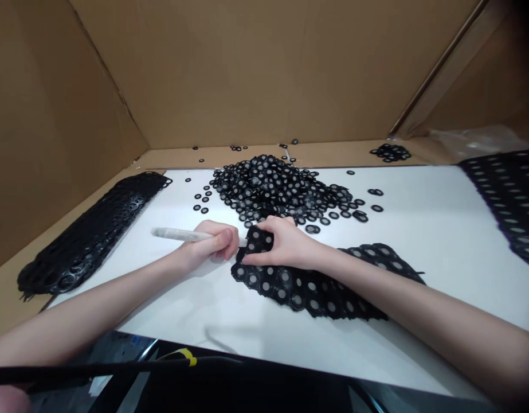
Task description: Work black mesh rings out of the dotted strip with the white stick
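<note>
A flat black rubber sheet studded with grey mesh discs [316, 287] lies on the white tabletop [440, 229]. The right hand [285, 241] pinches its lifted edge; the left hand [212, 241] grips a pale rod-like tool [178, 234], perhaps a punch, touching it.

Two bare forearms, left hand [212, 244] and right hand [287, 244] ungloved, sleeveless.

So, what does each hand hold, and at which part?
The left hand grips a whitish rod near its right end. The right hand pinches the black perforated sheet at its raised left end.
</note>
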Action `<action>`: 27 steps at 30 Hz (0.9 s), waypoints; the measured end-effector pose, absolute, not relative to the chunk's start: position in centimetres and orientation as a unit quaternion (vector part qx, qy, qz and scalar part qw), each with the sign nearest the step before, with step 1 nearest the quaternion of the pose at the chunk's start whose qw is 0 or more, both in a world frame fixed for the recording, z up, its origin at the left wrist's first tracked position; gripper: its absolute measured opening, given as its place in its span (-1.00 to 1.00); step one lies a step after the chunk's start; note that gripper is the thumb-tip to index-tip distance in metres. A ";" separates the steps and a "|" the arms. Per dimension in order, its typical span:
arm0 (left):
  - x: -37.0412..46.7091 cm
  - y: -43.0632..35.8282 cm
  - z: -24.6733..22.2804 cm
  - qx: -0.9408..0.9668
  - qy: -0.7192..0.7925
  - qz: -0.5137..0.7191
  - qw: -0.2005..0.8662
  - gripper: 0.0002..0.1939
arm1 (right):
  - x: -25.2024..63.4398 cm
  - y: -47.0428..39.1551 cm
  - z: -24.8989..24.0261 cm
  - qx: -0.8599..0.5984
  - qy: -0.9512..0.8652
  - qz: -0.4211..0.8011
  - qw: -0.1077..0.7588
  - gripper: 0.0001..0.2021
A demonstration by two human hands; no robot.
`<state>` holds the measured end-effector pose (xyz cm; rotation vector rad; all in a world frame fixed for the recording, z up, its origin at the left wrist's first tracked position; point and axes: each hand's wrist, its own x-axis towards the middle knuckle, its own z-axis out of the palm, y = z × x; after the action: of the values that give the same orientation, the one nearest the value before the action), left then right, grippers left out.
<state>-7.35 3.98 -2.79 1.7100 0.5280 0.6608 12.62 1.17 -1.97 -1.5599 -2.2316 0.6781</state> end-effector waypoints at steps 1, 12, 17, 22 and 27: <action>-7.3 4.0 -2.8 0.728 0.225 0.291 0.579 -0.45 | 12.7 1.2 -1.9 -0.547 -0.784 0.243 0.163 -0.55; -7.3 4.0 -3.0 0.683 0.213 0.269 0.645 -0.42 | 13.0 1.1 -1.7 -0.510 -0.790 0.290 0.177 -0.76; -7.2 3.8 -2.9 0.670 0.209 0.275 0.657 -0.43 | 13.0 0.9 -1.5 -0.507 -0.793 0.288 0.177 -0.80; -7.0 3.6 -2.8 0.664 0.206 0.278 0.663 -0.42 | 13.0 0.9 -1.4 -0.511 -0.789 0.289 0.180 -0.83; -7.1 3.8 -2.8 0.684 0.218 0.255 0.648 -0.41 | 12.9 0.9 -1.3 -0.506 -0.793 0.291 0.176 -0.83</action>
<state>-7.11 3.79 -2.82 1.5543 0.4965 0.5787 12.95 0.89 -1.30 -1.4318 -2.2451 0.8238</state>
